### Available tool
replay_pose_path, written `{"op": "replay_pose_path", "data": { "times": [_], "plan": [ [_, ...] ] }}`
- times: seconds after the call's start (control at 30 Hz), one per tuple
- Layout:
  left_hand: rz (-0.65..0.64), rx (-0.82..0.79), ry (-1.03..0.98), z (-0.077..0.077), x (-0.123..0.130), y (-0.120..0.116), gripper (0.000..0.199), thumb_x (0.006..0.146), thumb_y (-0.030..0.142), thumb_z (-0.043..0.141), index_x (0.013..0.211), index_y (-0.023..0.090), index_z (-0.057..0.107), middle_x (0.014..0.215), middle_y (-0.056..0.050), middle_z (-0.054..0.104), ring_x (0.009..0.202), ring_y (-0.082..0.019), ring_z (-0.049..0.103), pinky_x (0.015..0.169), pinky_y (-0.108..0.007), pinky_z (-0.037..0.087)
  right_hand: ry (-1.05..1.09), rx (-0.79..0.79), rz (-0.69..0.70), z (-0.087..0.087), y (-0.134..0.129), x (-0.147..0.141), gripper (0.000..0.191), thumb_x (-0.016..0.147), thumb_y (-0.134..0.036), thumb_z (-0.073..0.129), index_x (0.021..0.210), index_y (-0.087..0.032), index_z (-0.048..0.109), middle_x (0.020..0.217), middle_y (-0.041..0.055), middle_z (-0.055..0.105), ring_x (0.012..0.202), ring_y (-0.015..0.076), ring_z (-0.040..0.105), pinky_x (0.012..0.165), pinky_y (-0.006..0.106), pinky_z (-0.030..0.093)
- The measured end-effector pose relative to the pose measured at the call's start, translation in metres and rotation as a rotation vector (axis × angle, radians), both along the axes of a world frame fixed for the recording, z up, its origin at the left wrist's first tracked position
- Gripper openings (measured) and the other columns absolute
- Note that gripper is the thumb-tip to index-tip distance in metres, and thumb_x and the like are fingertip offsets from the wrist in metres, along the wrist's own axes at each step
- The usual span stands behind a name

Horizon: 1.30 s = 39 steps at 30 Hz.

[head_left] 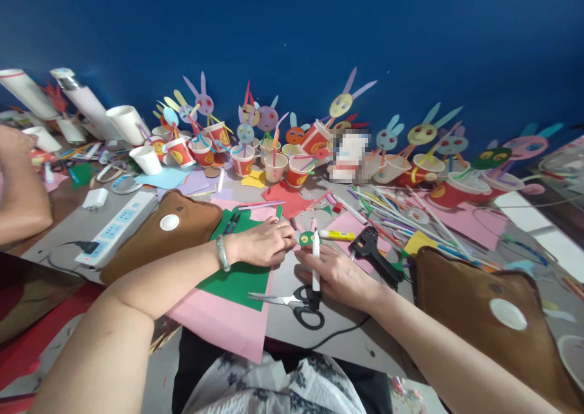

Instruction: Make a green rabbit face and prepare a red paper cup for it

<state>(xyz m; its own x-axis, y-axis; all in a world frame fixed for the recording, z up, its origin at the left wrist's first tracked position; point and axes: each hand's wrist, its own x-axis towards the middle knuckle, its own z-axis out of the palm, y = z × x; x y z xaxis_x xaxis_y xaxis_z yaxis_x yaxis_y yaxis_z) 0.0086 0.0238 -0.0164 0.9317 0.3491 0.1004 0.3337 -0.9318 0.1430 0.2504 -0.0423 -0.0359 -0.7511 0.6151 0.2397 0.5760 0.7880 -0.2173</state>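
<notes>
A small green paper rabbit face [306, 238] with yellow eyes and pink ears lies between my hands. My left hand [267, 242], wearing a ring and a bracelet, has its fingers bent together at the face's left edge. The fingers of my right hand [340, 274] curl at the face's lower right, with a white marker pen [316, 265] held upright between them. Black-handled scissors [303, 307] lie open below that hand. Green paper [241, 286] rests over pink paper [237, 326] beneath my left forearm. A yellow glue stick [337, 235] is just beyond my right hand.
A black glue gun [378, 253] lies right of my hand. Brown cushions [159, 238] flank the work area, and a power strip [116, 228] sits at left. Paper cups [298, 172] with rabbit figures line the blue wall. Another person's arm [22, 186] rests at far left.
</notes>
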Motion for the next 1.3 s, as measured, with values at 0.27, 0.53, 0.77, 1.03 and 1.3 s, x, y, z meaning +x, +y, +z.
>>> {"op": "replay_pose_path", "data": {
  "times": [0.27,0.53,0.77,1.03,1.3],
  "plan": [
    [0.066,-0.069,-0.068,-0.001,0.002,0.001,0.026,0.102,0.026,0.045,0.112,0.017,0.068,0.108,-0.011,0.069,0.106,-0.024,0.059,0.095,-0.039,0.04,0.017,0.016,0.003,-0.004,0.001,0.001,0.026,0.099,-0.022,0.053,0.124,-0.017,0.06,0.109,0.0153,0.071,0.102,0.0264,0.066,0.089,0.04,0.053],
    [0.28,-0.046,-0.411,0.0,0.0,0.011,0.027,0.097,0.016,0.049,0.117,0.018,0.068,0.111,-0.008,0.072,0.106,-0.021,0.065,0.097,-0.038,0.049,-0.03,-0.045,-0.032,-0.001,-0.001,0.001,0.026,0.098,-0.021,0.055,0.123,-0.017,0.06,0.107,0.0138,0.068,0.101,0.0242,0.063,0.087,0.037,0.05],
    [0.386,0.068,-0.506,0.011,0.003,0.021,0.023,0.095,0.017,0.052,0.112,0.017,0.068,0.109,-0.009,0.071,0.104,-0.021,0.067,0.095,-0.038,0.054,-0.061,-0.044,-0.057,-0.001,-0.002,-0.003,0.022,0.098,-0.023,0.055,0.118,-0.015,0.061,0.097,0.0123,0.066,0.096,0.0226,0.059,0.084,0.033,0.046],
    [0.487,0.28,-0.263,0.032,0.022,0.067,0.036,0.094,0.016,0.051,0.128,0.012,0.062,0.131,-0.015,0.064,0.119,-0.028,0.063,0.104,-0.042,0.051,-0.133,-0.015,-0.059,-0.002,-0.001,-0.006,0.042,0.099,-0.024,0.053,0.138,-0.011,0.051,0.097,0.0129,0.068,0.097,0.0235,0.06,0.082,0.033,0.046],
    [0.582,0.35,0.026,0.043,0.054,0.097,0.046,0.094,0.01,0.041,0.136,0.013,0.058,0.133,-0.017,0.063,0.12,-0.03,0.063,0.102,-0.043,0.049,-0.179,-0.005,-0.059,0.004,-0.001,-0.007,0.038,0.097,-0.023,0.053,0.134,-0.013,0.054,0.099,0.0121,0.069,0.094,0.0227,0.062,0.078,0.031,0.046]
  ]
}}
